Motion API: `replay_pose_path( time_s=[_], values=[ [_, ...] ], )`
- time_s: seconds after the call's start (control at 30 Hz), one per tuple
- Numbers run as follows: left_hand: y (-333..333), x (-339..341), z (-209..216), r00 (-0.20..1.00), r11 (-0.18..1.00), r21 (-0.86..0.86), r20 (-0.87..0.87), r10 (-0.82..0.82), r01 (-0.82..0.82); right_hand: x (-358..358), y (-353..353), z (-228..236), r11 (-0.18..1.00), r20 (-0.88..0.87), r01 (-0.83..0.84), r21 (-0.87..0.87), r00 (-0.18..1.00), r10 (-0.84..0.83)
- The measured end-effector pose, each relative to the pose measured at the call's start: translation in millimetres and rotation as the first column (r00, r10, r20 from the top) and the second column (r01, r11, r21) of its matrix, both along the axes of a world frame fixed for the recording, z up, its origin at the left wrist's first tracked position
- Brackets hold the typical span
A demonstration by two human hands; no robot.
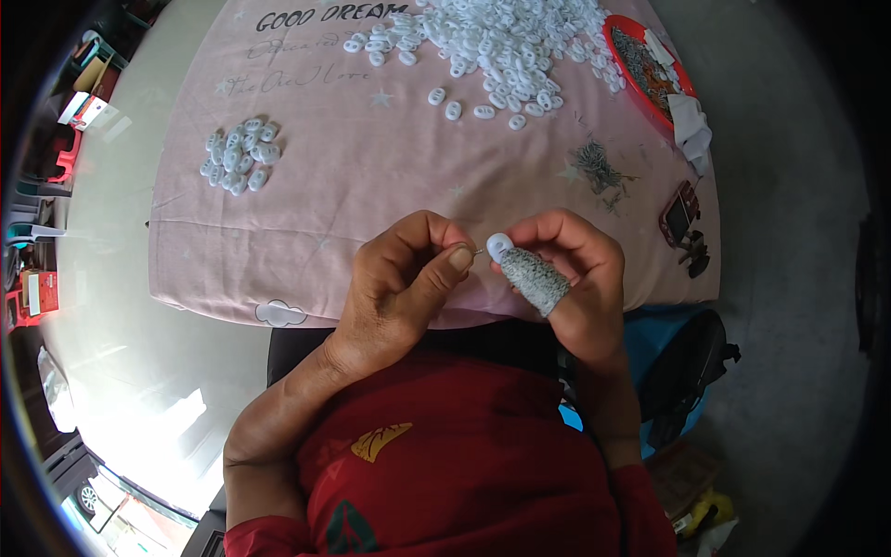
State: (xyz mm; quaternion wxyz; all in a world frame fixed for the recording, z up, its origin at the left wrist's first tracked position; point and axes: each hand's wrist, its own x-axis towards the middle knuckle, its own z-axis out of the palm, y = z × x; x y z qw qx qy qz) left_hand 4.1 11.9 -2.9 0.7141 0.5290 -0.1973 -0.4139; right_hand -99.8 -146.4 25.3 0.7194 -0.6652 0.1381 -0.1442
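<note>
Over the near edge of the table my left hand (394, 292) pinches a thin metal pin (479, 251) between thumb and forefinger. The pin's tip points at a white oval plastic piece (499, 243), and I cannot tell whether the two touch. My right hand (599, 278) grips that piece between forefinger and thumb. A grey fuzzy sleeve (536, 281) wraps the right thumb. Beyond the right hand lies a loose heap of thin metal pins (599, 169).
A large pile of white oval pieces (506, 46) covers the table's far side, with a smaller pile (239, 156) at left. A red tray (685, 82) of metal bits and a white cloth (690, 128) sit far right. A phone-like device (680, 213) lies near the right edge.
</note>
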Motion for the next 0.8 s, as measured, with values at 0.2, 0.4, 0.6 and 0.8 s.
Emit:
replay_pose_path(
  time_s=[0.2, 0.4, 0.6, 0.8],
  values=[
    [0.4, 0.4, 5.0, 0.998, 1.0, 0.015, 0.056, -0.013, 0.012, 1.0, 0.6, 7.0, 0.999, -0.008, -0.038, -0.004, 0.999, 0.038],
    [1.2, -0.5, 5.8, 0.996, 0.999, 0.032, 0.085, 0.004, -0.006, 0.9, 1.7, 4.5, 1.0, -0.031, -0.021, 0.001, 0.999, 0.021],
    [1.6, -1.0, 4.3, 0.992, 0.997, 0.063, 0.122, 0.026, -0.033, 0.9, 1.0, 3.6, 0.999, -0.019, -0.028, 0.025, 0.999, 0.029],
    [1.8, -0.9, 1.2, 0.989, 0.996, 0.067, 0.139, 0.046, -0.056, -0.2, 0.3, 2.2, 0.999, -0.024, -0.034, -0.003, 0.999, 0.034]
  ],
)
